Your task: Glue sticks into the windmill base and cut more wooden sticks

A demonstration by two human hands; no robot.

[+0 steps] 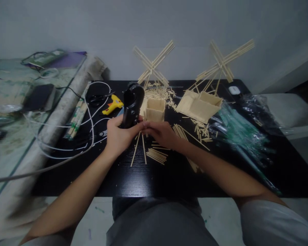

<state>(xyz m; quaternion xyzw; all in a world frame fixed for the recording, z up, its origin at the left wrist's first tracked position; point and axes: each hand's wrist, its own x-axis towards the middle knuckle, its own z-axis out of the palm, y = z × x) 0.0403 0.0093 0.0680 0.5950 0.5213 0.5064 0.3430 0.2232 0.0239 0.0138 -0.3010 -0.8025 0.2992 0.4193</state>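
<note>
My left hand [120, 135] is wrapped around a black tool with a curved, hooked head [132, 104], which stands up between thumb and fingers. My right hand [162, 134] is closed, its fingertips pinched together against my left thumb. Whatever lies between those fingertips is hidden. Two thin wooden sticks [144, 150] show just below the hands; whether they are held or lying there I cannot tell. Right behind my hands stands a small open box made of sticks [155, 108]. A bundle of short sticks [157, 156] lies in front of my right hand.
Two stick crosses like windmill sails [152, 65] rise at the back. A second stick box [207, 104] stands right of centre. On the left are a yellow glue gun [113, 105], black scissors [99, 99] and white cables [92, 128]. Green-tinted plastic packaging [242, 131] lies on the right.
</note>
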